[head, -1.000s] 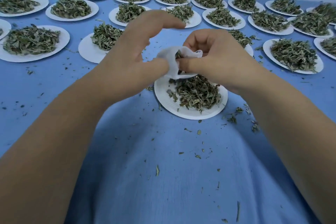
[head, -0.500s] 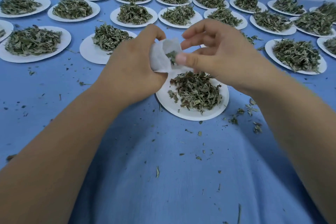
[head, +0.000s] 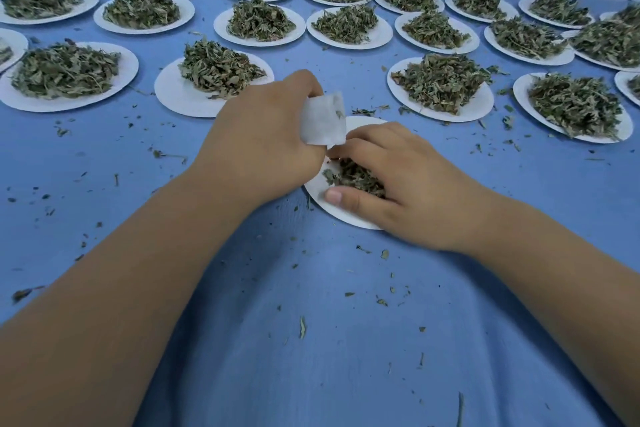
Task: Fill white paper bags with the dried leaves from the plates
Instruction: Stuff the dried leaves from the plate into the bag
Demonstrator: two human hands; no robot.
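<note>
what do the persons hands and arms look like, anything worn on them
Both are bare. The left hand and right hand have no gloves, and no rings show on the fingers in view. The left forearm and right forearm are uncovered to the frame edge: no sleeves, watch or bracelet at either wrist. The right thumbnail is short and unpainted.

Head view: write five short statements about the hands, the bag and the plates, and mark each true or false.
1. The left hand holds the white paper bag. True.
2. The right hand hangs idle, touching nothing. False: its fingers curl round dried leaves on the nearest plate.
3. The bag lies flat on that plate. False: it is held up off the plate.
4. The plates behind carry heaps of leaves. True.
5. Leaf bits lie scattered on the blue cloth. True.
</note>
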